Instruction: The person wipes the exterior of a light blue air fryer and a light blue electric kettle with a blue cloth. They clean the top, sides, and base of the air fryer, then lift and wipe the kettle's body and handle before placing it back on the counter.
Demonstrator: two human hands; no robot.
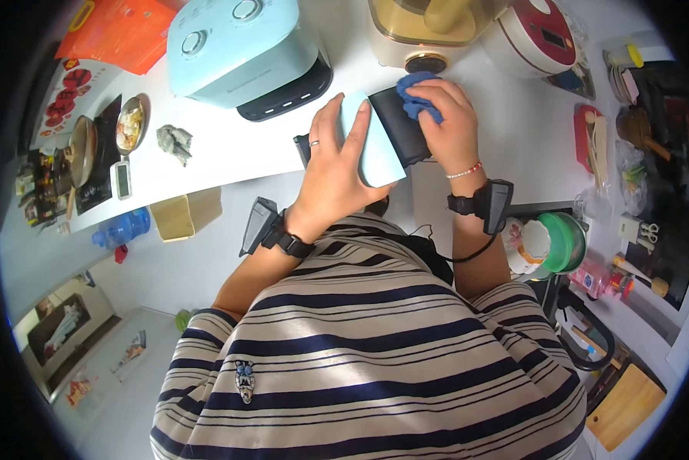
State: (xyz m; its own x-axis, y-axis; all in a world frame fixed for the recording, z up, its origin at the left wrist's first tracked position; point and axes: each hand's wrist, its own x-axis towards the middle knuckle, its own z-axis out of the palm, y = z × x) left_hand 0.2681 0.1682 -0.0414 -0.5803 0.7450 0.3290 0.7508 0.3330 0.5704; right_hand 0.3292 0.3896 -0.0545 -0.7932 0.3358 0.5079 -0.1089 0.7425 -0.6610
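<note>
My left hand [336, 152] is spread over the light-blue front panel [382, 146] of a dark drawer, apparently an air fryer's, gripping it near the counter's front edge. The drawer's black body [401, 126] shows to the right of the panel, and a dark part sticks out left of my hand. Bunched in my right hand [451, 118] is a blue cloth [416, 95], at the far end of the black body. Beyond my left hand stands the light-blue air fryer [247, 52] with two knobs, its dark lower opening facing me.
A crumpled grey-green cloth [175, 142] lies on the white counter [218, 167], left of the air fryer. Behind stand an orange bag [120, 34], a cream appliance with an amber container [425, 31] and a red-and-white rice cooker [531, 40]. Stacked bowls [557, 241] sit at right.
</note>
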